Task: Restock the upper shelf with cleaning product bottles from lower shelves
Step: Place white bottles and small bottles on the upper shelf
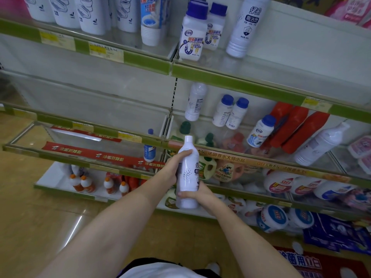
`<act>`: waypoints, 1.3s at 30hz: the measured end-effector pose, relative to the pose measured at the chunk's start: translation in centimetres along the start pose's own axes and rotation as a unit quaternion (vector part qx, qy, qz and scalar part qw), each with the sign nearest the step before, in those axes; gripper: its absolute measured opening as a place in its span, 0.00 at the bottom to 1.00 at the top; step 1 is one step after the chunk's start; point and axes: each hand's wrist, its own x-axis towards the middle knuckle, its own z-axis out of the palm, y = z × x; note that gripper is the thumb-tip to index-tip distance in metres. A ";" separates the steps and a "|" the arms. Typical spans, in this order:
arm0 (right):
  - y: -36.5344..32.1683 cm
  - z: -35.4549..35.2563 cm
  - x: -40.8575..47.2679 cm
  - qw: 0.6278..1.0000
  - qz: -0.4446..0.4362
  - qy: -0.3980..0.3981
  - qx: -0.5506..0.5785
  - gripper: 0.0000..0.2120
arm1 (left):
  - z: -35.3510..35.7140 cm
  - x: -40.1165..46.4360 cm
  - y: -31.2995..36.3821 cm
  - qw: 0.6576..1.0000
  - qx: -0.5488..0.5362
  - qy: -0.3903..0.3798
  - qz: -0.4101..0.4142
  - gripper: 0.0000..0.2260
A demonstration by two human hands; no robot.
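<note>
I hold a tall white cleaning bottle [187, 173] upright in front of the shelves with both hands. My left hand [173, 167] grips its upper body from the left. My right hand [197, 194] wraps round its lower part from the right. The upper shelf [251, 85] carries a matching white bottle [246, 27] and two blue-capped white bottles [193, 35]. On the shelf below stand another white bottle [195, 102], blue-capped bottles [230, 112] and a leaning white bottle [319, 145].
Red bottles [297, 129] lean on the middle shelf at right. The upper left shelf holds several white bottles [88, 13]. Lower shelves hold detergent jugs [226, 170], tubs [274, 217] and small orange-capped bottles [84, 183]. Tan floor lies at left.
</note>
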 end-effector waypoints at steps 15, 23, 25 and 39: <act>0.6 2.4 -2.6 0.956 -0.004 0.137 -0.261 0.42 | -0.5 -0.7 -1.2 0.993 0.025 0.113 -0.025 0.36; -1.0 0.0 -3.8 0.969 -0.066 0.134 -0.197 0.46 | 2.7 -1.7 0.6 0.990 0.013 0.134 0.050 0.42; -1.6 -1.2 -4.2 0.974 -0.095 0.126 -0.161 0.46 | 4.2 -2.8 1.4 0.986 0.003 0.141 0.083 0.38; -9.0 -9.0 -9.6 0.939 -0.288 0.172 -0.074 0.33 | 16.2 -11.5 9.7 0.951 0.028 0.146 0.271 0.25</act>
